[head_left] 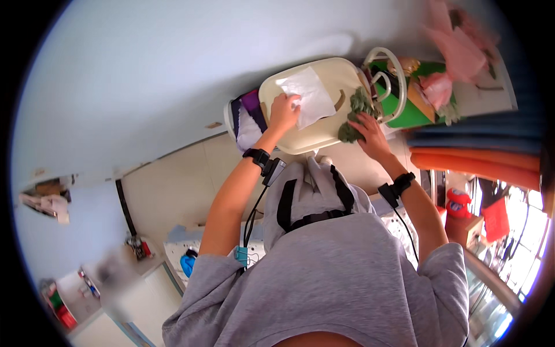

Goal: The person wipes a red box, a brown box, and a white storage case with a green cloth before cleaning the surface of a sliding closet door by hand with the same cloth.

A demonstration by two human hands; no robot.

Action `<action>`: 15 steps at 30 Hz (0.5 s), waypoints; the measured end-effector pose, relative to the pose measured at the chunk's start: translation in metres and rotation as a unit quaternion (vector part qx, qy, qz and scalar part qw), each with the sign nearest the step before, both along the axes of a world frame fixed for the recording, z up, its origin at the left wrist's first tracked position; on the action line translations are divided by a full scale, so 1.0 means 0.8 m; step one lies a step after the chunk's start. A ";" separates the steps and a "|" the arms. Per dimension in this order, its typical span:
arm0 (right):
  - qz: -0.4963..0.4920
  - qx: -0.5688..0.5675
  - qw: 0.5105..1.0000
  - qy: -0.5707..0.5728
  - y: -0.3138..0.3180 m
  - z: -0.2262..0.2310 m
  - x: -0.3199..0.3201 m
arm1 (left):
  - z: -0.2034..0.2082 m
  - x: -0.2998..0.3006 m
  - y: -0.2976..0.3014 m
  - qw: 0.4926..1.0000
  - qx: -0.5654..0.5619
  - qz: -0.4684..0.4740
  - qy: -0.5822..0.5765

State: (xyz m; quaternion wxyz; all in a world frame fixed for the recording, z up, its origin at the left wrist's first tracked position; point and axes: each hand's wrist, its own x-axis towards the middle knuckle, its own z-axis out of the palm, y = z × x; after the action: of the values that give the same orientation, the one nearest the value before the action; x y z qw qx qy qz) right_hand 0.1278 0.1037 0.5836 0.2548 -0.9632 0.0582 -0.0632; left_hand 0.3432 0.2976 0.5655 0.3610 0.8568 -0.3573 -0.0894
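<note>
Where right hand (373, 137) rests, fabric (361, 103) (green) is hidden.

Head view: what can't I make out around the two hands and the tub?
- Head view: the grip of the right hand on the crumpled green thing; its own back hides the palm.
- Head view: the tub floor beneath the white sheet; the sheet covers it.
- Head view: whether the left hand pinches that sheet; its fingers hide the contact.

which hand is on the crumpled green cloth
The right hand, at the right side of the cream basin; the left hand is on the white sheet instead.
</note>
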 end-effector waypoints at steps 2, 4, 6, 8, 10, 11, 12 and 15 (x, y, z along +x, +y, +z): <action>0.081 -0.027 0.996 0.005 0.007 -0.004 0.002 | 0.009 -0.006 0.006 0.992 0.097 -0.030 -0.080; 0.189 -0.063 0.980 0.018 0.021 -0.003 0.010 | 0.009 -0.005 0.016 0.995 0.059 -0.009 -0.084; 0.243 -0.040 0.969 0.027 0.036 -0.009 0.019 | 0.023 -0.006 0.023 0.998 -0.002 0.012 -0.068; 0.281 -0.014 0.958 0.045 0.058 0.004 0.035 | 0.027 0.006 0.053 0.997 -0.023 0.065 -0.037; 0.272 0.124 0.954 0.024 0.084 0.031 0.052 | 0.017 0.026 0.094 0.985 -0.063 0.149 -0.053; 0.276 0.128 0.952 0.025 0.098 0.048 0.065 | 0.012 0.032 0.120 0.982 -0.021 0.181 -0.041; 0.287 0.179 0.941 0.013 0.119 0.072 0.079 | -0.005 0.040 0.155 0.976 -0.011 0.215 -0.021; 0.284 0.271 0.919 -0.020 0.176 0.119 0.122 | -0.050 0.046 0.225 0.970 0.045 0.238 0.020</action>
State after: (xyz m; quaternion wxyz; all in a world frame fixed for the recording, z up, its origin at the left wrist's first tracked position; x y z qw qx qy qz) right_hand 0.2254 0.2441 0.6784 0.5146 -0.8318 -0.2081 0.0112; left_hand 0.3797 0.4775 0.5253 0.3399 0.9306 -0.1311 -0.0343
